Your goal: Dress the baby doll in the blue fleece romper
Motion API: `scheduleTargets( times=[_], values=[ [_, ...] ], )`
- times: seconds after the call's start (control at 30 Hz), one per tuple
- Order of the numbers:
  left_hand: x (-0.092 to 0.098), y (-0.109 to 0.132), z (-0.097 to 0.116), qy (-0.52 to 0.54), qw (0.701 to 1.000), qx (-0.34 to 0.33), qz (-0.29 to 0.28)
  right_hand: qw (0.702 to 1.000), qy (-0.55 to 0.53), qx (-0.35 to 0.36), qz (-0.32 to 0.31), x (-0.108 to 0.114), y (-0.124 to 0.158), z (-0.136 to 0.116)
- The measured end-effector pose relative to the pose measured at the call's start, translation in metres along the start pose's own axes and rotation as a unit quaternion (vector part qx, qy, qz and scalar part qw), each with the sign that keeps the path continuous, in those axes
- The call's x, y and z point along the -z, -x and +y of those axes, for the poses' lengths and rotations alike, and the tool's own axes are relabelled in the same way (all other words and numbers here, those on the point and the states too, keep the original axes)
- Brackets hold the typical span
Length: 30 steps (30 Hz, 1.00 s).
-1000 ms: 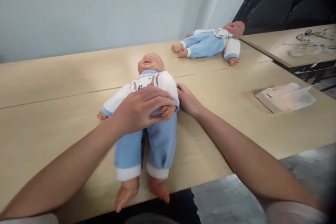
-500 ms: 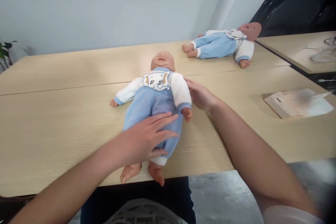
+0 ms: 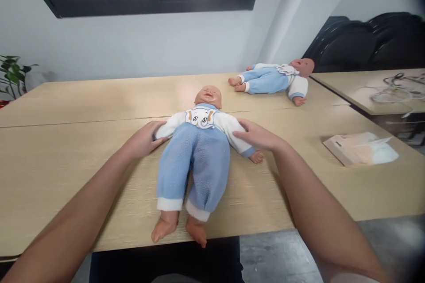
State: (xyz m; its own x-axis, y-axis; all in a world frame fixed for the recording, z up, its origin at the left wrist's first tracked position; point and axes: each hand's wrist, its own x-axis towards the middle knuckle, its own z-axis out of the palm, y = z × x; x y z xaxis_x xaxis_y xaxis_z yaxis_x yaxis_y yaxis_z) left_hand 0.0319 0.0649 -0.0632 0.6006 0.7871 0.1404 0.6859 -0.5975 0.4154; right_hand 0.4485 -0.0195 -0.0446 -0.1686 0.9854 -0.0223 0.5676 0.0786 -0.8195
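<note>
A baby doll (image 3: 194, 150) lies on its back on the wooden table (image 3: 66, 172), head away from me and feet at the near edge. It wears blue trousers and a white-sleeved top with an elephant face. My left hand (image 3: 144, 139) is closed round the sleeve at the picture's left, hiding that doll hand. Around the other sleeve, above its blue cuff, my right hand (image 3: 259, 135) has its thumb and fingers; the small doll hand shows below.
A second, similarly dressed doll (image 3: 268, 80) lies at the back right. Closer on the right sits a tissue pack (image 3: 360, 148). Cables (image 3: 398, 88) rest on another table, by black chairs (image 3: 358, 46). A plant (image 3: 15, 75) stands at far left under a barred window (image 3: 152, 2).
My left hand has moved from over the doll's legs to its sleeve. My right hand has come onto the other sleeve, and that arm now lies further out. The view has tilted up.
</note>
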Motion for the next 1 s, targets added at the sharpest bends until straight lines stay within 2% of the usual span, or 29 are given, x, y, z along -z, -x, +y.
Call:
scheduleTargets(
  times=[0.17, 0.27, 0.37, 0.43, 0.5, 0.57, 0.67, 0.83, 1.0],
  values=[
    [-0.019, -0.019, 0.001, -0.037, 0.999, 0.003, 0.007, 0.984, 0.147, 0.013, 0.098, -0.027, -0.007, -0.007],
    [-0.019, -0.019, -0.006, -0.064, 0.997, 0.025, 0.035, 0.969, 0.205, -0.026, 0.137, -0.024, -0.003, -0.006],
    [-0.013, -0.011, -0.02, -0.062, 0.995, 0.058, 0.047, 0.972, 0.209, -0.067, 0.088, -0.011, 0.008, -0.003],
    [-0.007, -0.003, -0.029, -0.044, 0.997, 0.058, 0.033, 0.977, 0.204, -0.046, 0.041, -0.005, 0.014, -0.002],
    [-0.002, 0.003, -0.035, -0.024, 0.999, 0.045, 0.017, 0.976, 0.216, -0.031, 0.025, -0.005, 0.017, -0.002],
    [0.0, 0.004, -0.036, -0.016, 0.999, 0.035, 0.013, 0.969, 0.243, -0.023, 0.026, -0.009, 0.015, -0.003],
    [-0.002, -0.001, -0.033, -0.031, 0.999, 0.015, 0.001, 0.954, 0.298, 0.026, 0.017, -0.019, 0.006, -0.006],
    [-0.012, -0.008, -0.032, -0.062, 0.998, 0.006, -0.01, 0.911, 0.406, 0.047, 0.048, -0.033, -0.008, 0.001],
    [-0.011, -0.005, -0.026, -0.07, 0.997, -0.024, 0.032, 0.916, 0.386, 0.075, 0.084, -0.037, -0.013, 0.014]
  ],
)
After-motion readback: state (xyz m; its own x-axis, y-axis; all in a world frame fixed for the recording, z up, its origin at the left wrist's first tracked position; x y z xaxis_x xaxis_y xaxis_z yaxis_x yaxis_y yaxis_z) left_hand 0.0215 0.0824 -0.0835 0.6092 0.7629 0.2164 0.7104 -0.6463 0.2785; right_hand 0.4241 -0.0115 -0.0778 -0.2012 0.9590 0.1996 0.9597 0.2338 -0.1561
